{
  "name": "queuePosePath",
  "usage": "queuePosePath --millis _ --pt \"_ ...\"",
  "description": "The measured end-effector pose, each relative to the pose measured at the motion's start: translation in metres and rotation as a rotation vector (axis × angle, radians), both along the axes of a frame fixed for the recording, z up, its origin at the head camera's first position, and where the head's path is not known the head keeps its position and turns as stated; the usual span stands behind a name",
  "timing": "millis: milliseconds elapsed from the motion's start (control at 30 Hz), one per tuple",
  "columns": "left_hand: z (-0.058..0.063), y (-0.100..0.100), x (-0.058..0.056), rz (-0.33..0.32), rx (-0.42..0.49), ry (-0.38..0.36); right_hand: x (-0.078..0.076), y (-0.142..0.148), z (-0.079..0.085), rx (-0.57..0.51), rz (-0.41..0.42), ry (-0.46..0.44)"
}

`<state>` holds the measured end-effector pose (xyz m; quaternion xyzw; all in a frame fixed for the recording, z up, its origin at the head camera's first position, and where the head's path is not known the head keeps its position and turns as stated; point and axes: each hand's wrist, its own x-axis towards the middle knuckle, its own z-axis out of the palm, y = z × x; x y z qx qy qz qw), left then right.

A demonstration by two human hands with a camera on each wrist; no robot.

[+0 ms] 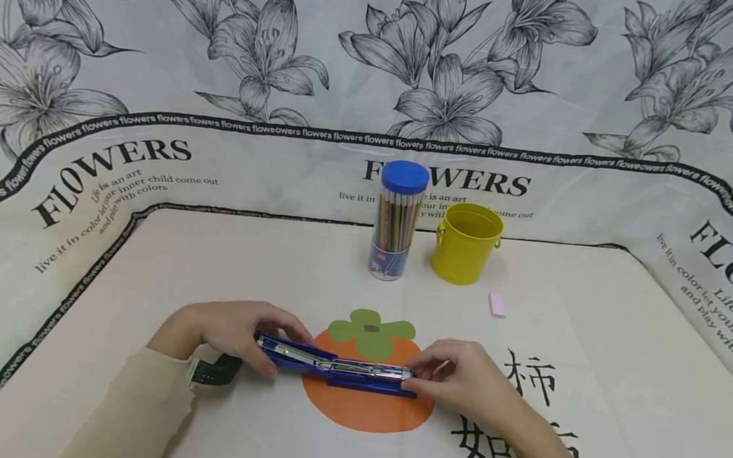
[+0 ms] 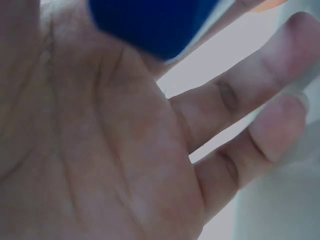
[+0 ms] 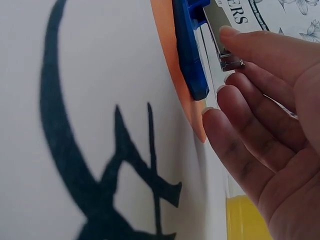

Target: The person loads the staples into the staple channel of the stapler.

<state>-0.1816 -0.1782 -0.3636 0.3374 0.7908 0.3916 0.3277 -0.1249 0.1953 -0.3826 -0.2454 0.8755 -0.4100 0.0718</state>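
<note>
A blue stapler (image 1: 372, 387) lies swung open over the orange persimmon print, its metal staple channel (image 1: 370, 370) facing up. My left hand (image 1: 233, 330) holds the stapler's raised cover at the left, thumb in front and fingers behind. The left wrist view shows just a blurred blue end of the stapler (image 2: 155, 25) above the palm. At the other end, my right hand (image 1: 461, 372) pinches the metal tip of the channel between thumb and fingers. From the right wrist, the blue base (image 3: 189, 55) hangs beside the metal tip (image 3: 230, 63). Whether staples lie inside is too small to tell.
Behind the stapler stand a clear tube of pencils (image 1: 396, 224) with a blue lid and a yellow bucket (image 1: 467, 249). A small pink eraser-like block (image 1: 496, 305) lies in front of the bucket. Printed cloth covers the table (image 1: 239, 261) and the wall behind.
</note>
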Motion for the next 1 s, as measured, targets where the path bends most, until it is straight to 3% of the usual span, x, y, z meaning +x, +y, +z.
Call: queuePosePath --millis 233,600,1000 --pt "0.003 -0.009 0.0 -0.013 0.003 -0.006 -0.003 0.004 -0.003 0.0 -0.005 -0.04" --pt "0.008 -0.009 0.0 0.029 -0.016 0.007 -0.005 0.01 -0.003 -0.029 -0.026 -0.115" --pt "0.014 0.009 0.002 0.068 0.085 0.184 -0.006 0.011 -0.006 -0.099 -0.02 -0.125"
